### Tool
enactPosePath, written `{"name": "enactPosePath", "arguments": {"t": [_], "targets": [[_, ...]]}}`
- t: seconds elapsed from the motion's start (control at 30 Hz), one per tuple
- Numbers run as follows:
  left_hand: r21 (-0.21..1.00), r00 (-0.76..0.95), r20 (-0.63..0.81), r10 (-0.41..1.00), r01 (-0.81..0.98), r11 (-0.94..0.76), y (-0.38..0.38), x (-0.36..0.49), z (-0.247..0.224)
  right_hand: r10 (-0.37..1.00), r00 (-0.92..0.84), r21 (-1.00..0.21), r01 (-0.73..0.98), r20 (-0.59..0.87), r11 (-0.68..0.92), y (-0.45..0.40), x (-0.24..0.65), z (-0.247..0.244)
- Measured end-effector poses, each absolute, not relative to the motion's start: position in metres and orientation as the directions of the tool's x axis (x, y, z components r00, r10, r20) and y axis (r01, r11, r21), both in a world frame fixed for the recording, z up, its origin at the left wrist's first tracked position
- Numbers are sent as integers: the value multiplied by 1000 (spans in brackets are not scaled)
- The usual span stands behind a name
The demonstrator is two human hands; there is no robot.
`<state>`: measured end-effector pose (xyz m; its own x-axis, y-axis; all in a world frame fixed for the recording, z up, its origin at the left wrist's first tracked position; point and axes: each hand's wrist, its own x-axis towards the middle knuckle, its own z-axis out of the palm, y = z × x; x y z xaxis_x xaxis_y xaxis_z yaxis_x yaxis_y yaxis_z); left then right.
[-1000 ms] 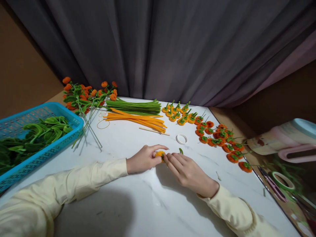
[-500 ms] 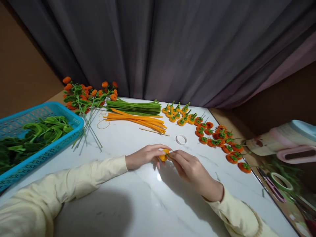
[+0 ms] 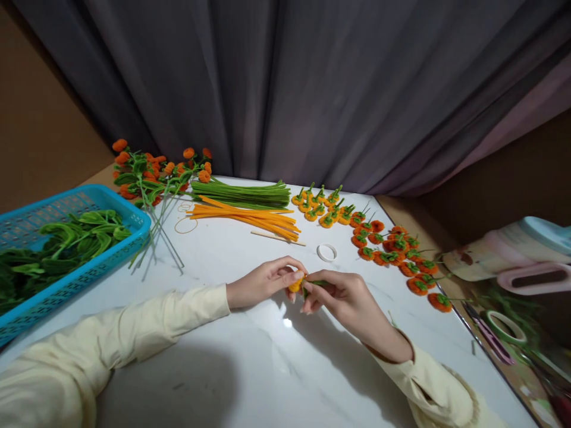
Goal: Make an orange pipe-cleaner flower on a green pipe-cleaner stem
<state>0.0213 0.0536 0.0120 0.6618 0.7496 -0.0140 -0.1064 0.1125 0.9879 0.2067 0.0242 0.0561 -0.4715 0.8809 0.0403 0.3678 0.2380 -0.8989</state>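
My left hand is closed round a small yellow pipe-cleaner flower head, held just above the white tabletop. From the other side my right hand pinches the green pipe-cleaner stem at the flower's base; the fingers partly cover it. Beyond the hands lie a white ring, perhaps a roll of tape, and a thin wooden stick. Orange pipe cleaners and a bundle of green pipe cleaners are laid out behind them.
A blue basket of green leaves stands at left, beside finished orange flowers. Yellow flower heads and orange ones line the back right. At the right edge are pink scissors or cutters, green tape and a tumbler.
My right hand has shifted slightly right and turned, so the green stem now shows between its fingers. The left hand keeps the yellow flower head in nearly the same spot.
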Motion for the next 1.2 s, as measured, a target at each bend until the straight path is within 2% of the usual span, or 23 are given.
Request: {"name": "enactPosePath", "arguments": {"t": [0.03, 0.1, 0.13, 0.2, 0.3, 0.37, 0.4, 0.43, 0.47, 0.5, 0.57, 0.63, 0.67, 0.73, 0.83, 1.07, 1.2], "targets": [[987, 657, -20, 754, -107, 120, 54, 22, 12, 870, -491, -887, 384, 37, 255, 25, 207, 58], [976, 652, -53, 756, -126, 176, 55, 22, 13, 831, -539, -777, 462, 138, 428, 28, 211, 60], [964, 651, -75, 755, -147, 222, 55, 22, 13, 792, -570, -661, 509, 221, 551, 29, 213, 61], [923, 656, -123, 745, -200, 329, 56, 23, 14, 658, -663, -330, 570, 356, 753, 32, 218, 65], [858, 670, -161, 724, -268, 439, 57, 25, 17, 404, -840, 139, 477, 361, 868, 36, 223, 72], [835, 678, -168, 716, -289, 469, 56, 25, 21, 291, -901, 295, 388, 321, 873, 39, 225, 74], [829, 678, -169, 716, -294, 475, 56, 25, 23, 273, -909, 317, 372, 315, 872, 40, 226, 73], [829, 675, -170, 718, -296, 475, 56, 25, 25, 284, -902, 295, 383, 326, 876, 41, 226, 72], [833, 671, -171, 722, -293, 469, 56, 25, 26, 324, -876, 223, 416, 356, 882, 41, 226, 71], [843, 666, -168, 727, -286, 456, 56, 25, 27, 391, -833, 99, 460, 392, 882, 40, 226, 68], [866, 657, -154, 738, -270, 421, 56, 25, 27, 564, -703, -229, 519, 433, 823, 38, 224, 64], [884, 646, -135, 751, -264, 386, 57, 24, 26, 715, -583, -505, 516, 386, 692, 36, 221, 61], [889, 641, -128, 757, -265, 374, 57, 23, 26, 768, -540, -598, 505, 345, 623, 34, 219, 60], [900, 638, -123, 760, -251, 356, 58, 23, 26, 839, -466, -707, 490, 282, 510, 32, 216, 59], [936, 641, -106, 760, -193, 294, 58, 23, 29, 883, -381, -732, 513, 274, 449, 30, 213, 56], [987, 572, -159, 805, 87, 134, 53, 22, 28, 810, -407, -582, 564, 422, 586, 28, 207, 49], [994, 545, -17, 838, 103, -47, 50, 23, 24, 757, -434, -497, 575, 488, 650, 28, 205, 43]]}}
